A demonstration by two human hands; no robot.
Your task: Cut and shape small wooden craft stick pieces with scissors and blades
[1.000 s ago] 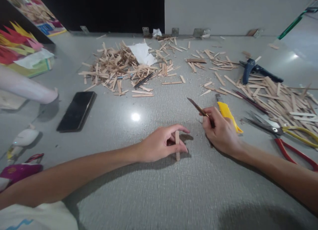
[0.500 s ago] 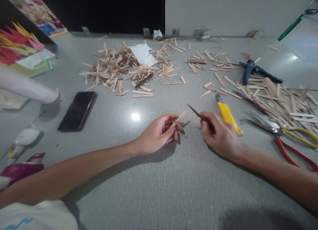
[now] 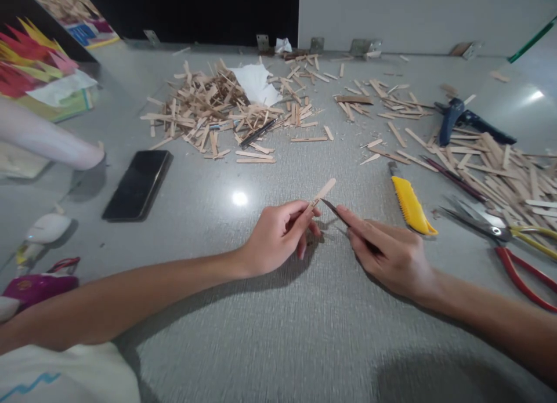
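Between the thumb and fingers of my left hand is a wooden craft stick, its rounded end pointing up and to the right. Some thin bits of wood seem to lie along the stick near my fingertips. My right hand grips a slim, dark, pointed tool; its exact kind is unclear. The tool's tip is at the edge of the stick, close to my left fingertips; whether they touch I cannot tell. A yellow utility knife lies just beyond my right hand.
Cut wooden sticks form a pile at the back and another at the right. A blue-handled tool, scissors and red-handled pliers lie right. A phone and another person's arm are left.
My right hand has brought the pointed tool left and down to the stick. My left hand has raised the stick slightly, showing more of it. The view has shifted a little.
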